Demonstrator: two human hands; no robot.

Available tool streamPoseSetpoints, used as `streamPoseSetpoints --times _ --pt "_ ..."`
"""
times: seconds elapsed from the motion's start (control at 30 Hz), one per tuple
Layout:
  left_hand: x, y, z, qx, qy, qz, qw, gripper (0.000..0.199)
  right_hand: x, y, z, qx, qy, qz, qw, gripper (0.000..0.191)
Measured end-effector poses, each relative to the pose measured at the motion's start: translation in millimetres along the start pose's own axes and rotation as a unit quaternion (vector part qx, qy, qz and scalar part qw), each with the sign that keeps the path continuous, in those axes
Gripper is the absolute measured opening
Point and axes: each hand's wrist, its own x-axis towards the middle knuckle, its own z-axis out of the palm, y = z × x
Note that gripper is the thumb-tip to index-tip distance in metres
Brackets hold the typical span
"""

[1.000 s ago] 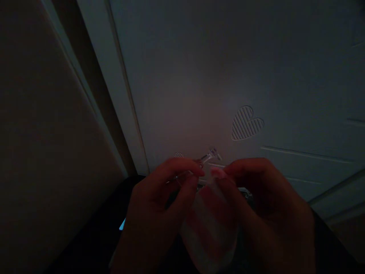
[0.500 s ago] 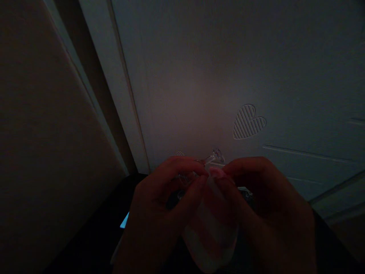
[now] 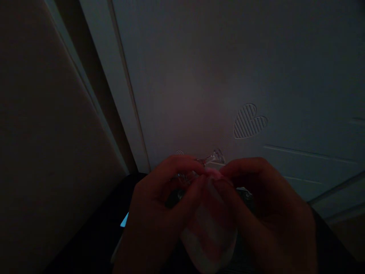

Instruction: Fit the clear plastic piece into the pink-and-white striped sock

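Note:
In dim light, a small pink-and-white striped cloth item point(image 3: 209, 232), soft and rounded at its lower end, hangs between my hands; whether it is a sock I cannot tell. My left hand point(image 3: 164, 201) pinches its upper edge between thumb and forefinger. Close beside it, my right hand point(image 3: 265, 205) grips the same edge with its thumb and fingers. The two sets of fingertips nearly meet over a bunched pink part point(image 3: 213, 173). A clear plastic piece point(image 3: 216, 156) with a flared end sticks out just beyond the fingers; the rest of it is partly hidden behind my left hand.
A pale panel point(image 3: 199, 95) with a grooved heart point(image 3: 249, 121) rises in front of me. At the left stands a brownish surface point(image 3: 37, 133). A bright blue-lit patch point(image 3: 124, 220) shows beside my left wrist, above a very dark area.
My fingertips have shifted slightly on the cloth's upper edge, and the right thumb has come a little closer to the left. Both hands keep their hold.

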Motion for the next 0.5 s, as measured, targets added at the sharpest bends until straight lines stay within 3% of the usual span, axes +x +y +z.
streamPoseSetpoints --times 0.33,0.5 --pt "-0.6 -2.3 1.7 -0.002 0.015 0.017 1.000 0.008 1.7 4.1 -3.4 -0.021 -0.027 -0.036 0.999 0.007" --pt "0.0 -3.2 1.0 0.002 0.015 0.015 1.000 0.009 -0.2 3.6 -1.9 -0.023 -0.009 -0.017 1.000 0.008"
